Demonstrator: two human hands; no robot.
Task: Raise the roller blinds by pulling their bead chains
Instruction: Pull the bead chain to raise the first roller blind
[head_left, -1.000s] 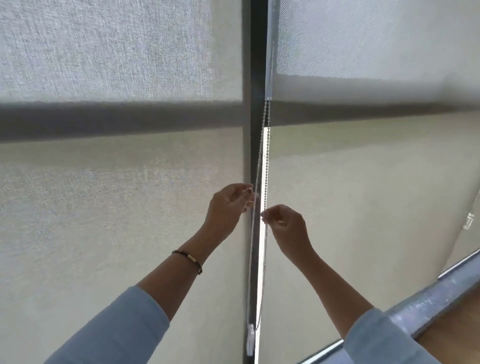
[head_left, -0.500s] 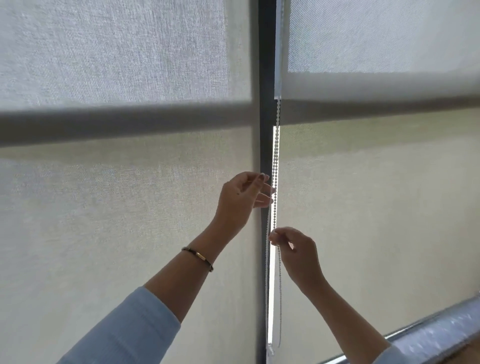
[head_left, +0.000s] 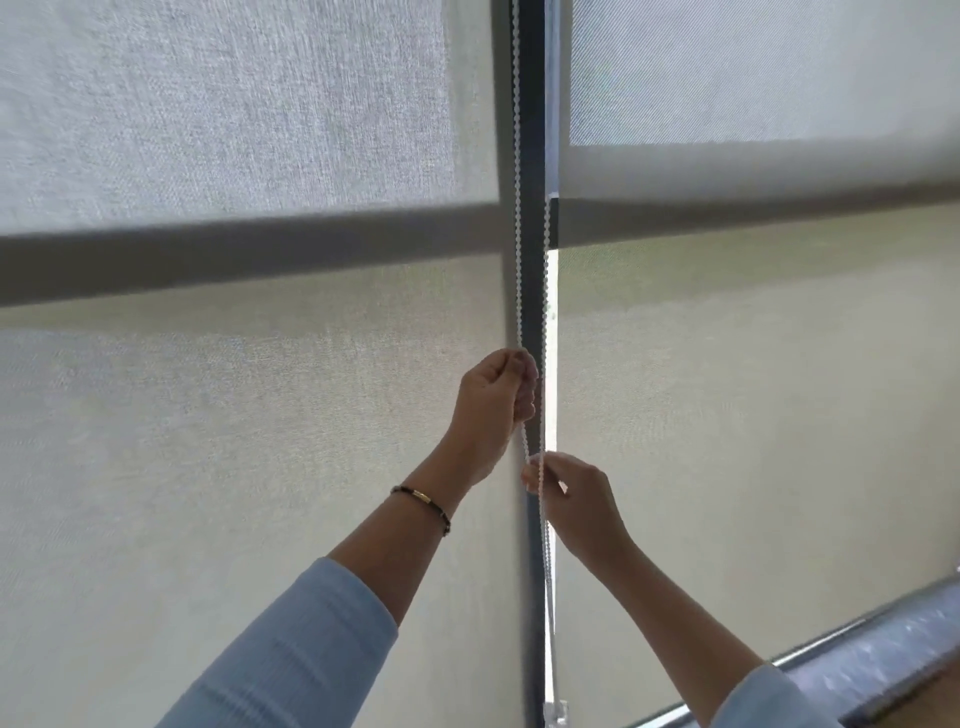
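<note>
Two pale fabric roller blinds hang side by side: the left blind (head_left: 234, 467) and the right blind (head_left: 753, 415), with a dark window post (head_left: 531, 270) between them. A white bead chain (head_left: 517, 208) runs down in front of the post as two strands. My left hand (head_left: 493, 410) is closed around the left strand at mid height. My right hand (head_left: 576, 499) sits lower and pinches the chain between thumb and fingers. The chain continues down to a small clear holder (head_left: 555, 713) near the bottom edge.
A dark horizontal window bar (head_left: 234, 254) shows through the left blind. A narrow bright gap (head_left: 551, 322) lies beside the post. A grey foil-wrapped ledge (head_left: 883, 654) slants across the lower right corner. I wear a bracelet (head_left: 423, 506) on the left wrist.
My left hand has closed on the left strand, where its fingers were apart before. My right hand stays pinched on the chain, lower than a second ago. The view has tilted up slightly.
</note>
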